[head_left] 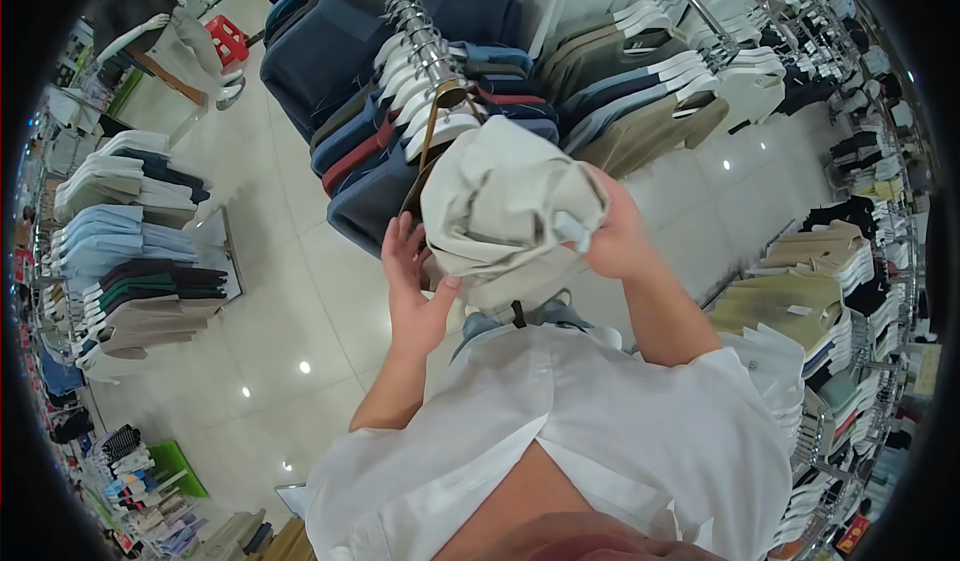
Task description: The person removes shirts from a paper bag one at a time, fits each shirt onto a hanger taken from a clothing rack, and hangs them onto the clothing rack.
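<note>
A bunched cream cloth garment [505, 211] is held up in front of my chest; its folds hide what kind of garment it is. My right hand [612, 229] grips its right side, close to a small pale blue piece [571, 231]. On the other side, my left hand [418, 286] has its fingers spread and its thumb out, at the lower left edge of the cloth. Behind the garment, a brown strap [430, 139] hangs down from the end of the metal rail [450, 91]; the cloth hides part of what hangs there.
Dark blue and red clothes [370, 156] hang on white hangers just ahead. Brown and grey tops [640, 111] hang to the right. More racks of shirts [130, 241] line the left, and yellowish clothes [775, 311] the right. A red stool [227, 39] stands far left on the tiled floor [290, 321].
</note>
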`<state>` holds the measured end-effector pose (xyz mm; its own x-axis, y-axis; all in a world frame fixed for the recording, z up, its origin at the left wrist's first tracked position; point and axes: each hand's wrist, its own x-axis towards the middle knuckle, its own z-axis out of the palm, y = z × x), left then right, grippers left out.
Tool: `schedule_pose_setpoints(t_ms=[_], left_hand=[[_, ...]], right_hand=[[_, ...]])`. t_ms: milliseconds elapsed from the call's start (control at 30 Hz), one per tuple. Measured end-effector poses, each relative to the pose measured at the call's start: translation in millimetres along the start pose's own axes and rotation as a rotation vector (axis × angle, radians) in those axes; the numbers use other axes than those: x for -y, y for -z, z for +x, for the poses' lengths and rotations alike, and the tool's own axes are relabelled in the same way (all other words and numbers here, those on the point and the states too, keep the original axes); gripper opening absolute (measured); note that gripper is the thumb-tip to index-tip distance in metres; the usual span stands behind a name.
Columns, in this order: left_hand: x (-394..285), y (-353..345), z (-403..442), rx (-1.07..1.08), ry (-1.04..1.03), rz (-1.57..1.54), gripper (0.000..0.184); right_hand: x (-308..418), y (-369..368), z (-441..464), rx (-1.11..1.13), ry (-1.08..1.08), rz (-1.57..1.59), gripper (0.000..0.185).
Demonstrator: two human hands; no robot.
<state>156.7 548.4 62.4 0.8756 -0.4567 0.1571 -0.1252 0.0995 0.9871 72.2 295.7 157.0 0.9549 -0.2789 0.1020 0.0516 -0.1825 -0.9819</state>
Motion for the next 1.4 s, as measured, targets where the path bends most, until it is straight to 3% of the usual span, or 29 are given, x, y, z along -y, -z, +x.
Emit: schedule_pose_setpoints(t_ms=[67, 133, 267, 333, 400, 467, 567, 733, 933, 1067, 1167, 1200, 1300, 1400], left_hand=[[-1, -13, 9, 0.137, 0.001, -0.142, 0.103], [-19, -34, 11, 0.268, 0.162, -0.345, 0.105], [-19, -89, 5, 0.39, 0.339, -0.58, 0.097], [-20, -122, 2, 0.4, 0.571, -0.551, 0.075], [0, -149, -9, 0.518, 0.411, -0.476, 0.065], [13, -175, -18, 0.545, 0.404, -0.375, 0.057], [9, -229, -24, 0.362, 0.687, -0.284, 0.054], [-6, -296, -27, 0.244, 0.79, -0.377, 0.056], [45, -344, -18, 0.477, 0.595, -0.315, 0.067], [62, -364, -20, 0.622, 0.574, -0.586, 0.08], [65, -383, -9, 0.795, 0.626, -0.861, 0.078], [71, -391, -5, 0.869, 0.523, -0.734, 0.083], [25, -442, 2, 0.788, 0.674, -1.122, 0.085], [12, -484, 16, 0.733, 0.785, -1.219, 0.084]], right_hand=[[-6, 22, -11, -0.001, 0.131, 0.18, 0.059], [-24, 50, -24, -0.033, 0.259, 0.308, 0.073], [-63, 101, -45, -0.067, 0.132, 0.431, 0.073], [-66, 124, -55, -0.023, 0.184, 0.315, 0.07], [-60, 138, -63, 0.057, 0.145, 0.289, 0.066], [-62, 156, -75, 0.08, 0.075, 0.235, 0.061], [-71, 181, -97, 0.044, -0.045, 0.125, 0.056], [-88, 237, -125, -0.031, -0.03, 0.114, 0.058], [-125, 287, -155, -0.096, 0.02, 0.005, 0.06], [-136, 312, -173, -0.157, 0.01, 0.001, 0.056], [-129, 328, -190, -0.249, 0.036, -0.048, 0.052], [-130, 334, -194, -0.274, 0.02, -0.081, 0.053], [-133, 356, -201, -0.338, -0.031, -0.173, 0.059], [-132, 373, -204, -0.414, -0.067, -0.162, 0.067]])
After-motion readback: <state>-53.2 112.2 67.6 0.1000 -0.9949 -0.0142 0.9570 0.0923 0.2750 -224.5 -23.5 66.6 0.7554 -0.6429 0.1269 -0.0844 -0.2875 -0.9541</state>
